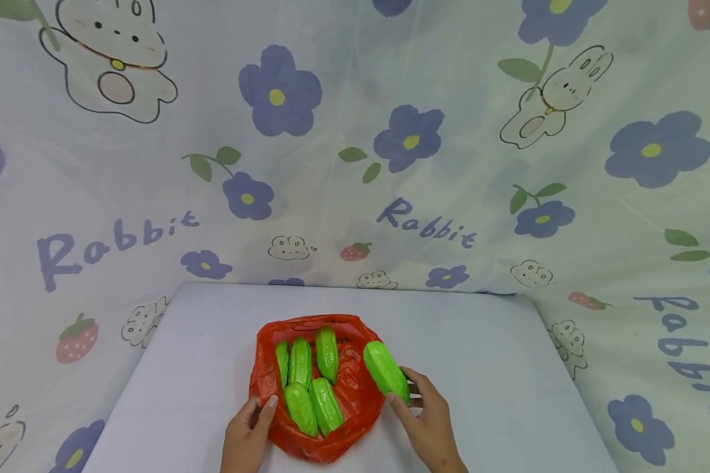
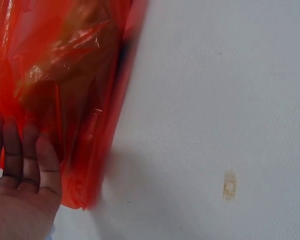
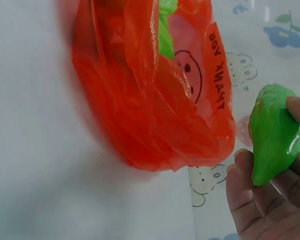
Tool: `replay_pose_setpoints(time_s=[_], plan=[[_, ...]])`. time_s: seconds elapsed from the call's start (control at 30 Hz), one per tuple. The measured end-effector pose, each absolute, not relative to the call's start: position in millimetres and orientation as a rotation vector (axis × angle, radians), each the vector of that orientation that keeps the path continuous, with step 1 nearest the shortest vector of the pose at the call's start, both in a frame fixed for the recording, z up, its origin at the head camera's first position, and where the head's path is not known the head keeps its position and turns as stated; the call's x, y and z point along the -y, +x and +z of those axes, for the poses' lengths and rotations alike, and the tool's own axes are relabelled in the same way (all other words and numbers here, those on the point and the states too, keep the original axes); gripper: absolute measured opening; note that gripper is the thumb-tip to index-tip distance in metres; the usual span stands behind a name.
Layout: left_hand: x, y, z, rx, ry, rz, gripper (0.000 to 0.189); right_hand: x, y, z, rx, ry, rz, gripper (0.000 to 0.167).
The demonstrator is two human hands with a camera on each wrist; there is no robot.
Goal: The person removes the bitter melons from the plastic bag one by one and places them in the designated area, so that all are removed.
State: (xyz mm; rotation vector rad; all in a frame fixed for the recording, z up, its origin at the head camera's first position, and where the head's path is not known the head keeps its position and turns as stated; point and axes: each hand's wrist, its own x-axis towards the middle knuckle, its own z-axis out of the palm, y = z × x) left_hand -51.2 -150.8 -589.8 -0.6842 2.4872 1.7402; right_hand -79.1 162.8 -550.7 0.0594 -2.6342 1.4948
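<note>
Right hand [image 1: 424, 420] is pinching a glossy green oblong veg [image 1: 386, 370]; left hand [image 1: 248, 430] pinches the crinkly red plastic bag [image 1: 316, 450] at its near-left edge, prob steadying it.

We could not read the print [image 1: 344, 339] inside the red bag [image 1: 316, 450] in the head view; a green vegetable [image 1: 327, 348] partly hid it. In the wrist views, picture edges cut off the left hand [image 2: 20, 200] and right hand [image 3: 275, 200]; the bag's side was blurred.

open red bag [image 1: 316, 450] pinched by left hand [image 1: 248, 430], five green vegetables [image 1: 300, 363] inside, sixth [image 1: 384, 370] tilted in right hand [image 1: 428, 418]
</note>
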Motion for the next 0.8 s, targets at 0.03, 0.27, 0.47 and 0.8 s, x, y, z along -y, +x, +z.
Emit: replay_pose_setpoints(time_s=[0.03, 0.27, 0.47, 0.8], plan=[[151, -51, -590, -2.492, -0.676, 1.739, 0.044, -164, -80, -551, 2.626, 0.059, 1.492, 0.053], [152, -53, -591, -2.479, -0.675, 1.741, 0.045, -171, -82, -551, 2.617, 0.011, 1.446, 0.051], [152, -54, -591, -2.463, -0.71, 1.734, 0.047, -178, -82, -553, 2.629, -0.024, 1.423, 0.05], [153, -52, -594, -2.457, -0.727, 1.752, 0.047, -191, -86, -560, 2.612, -0.103, 1.361, 0.052]])
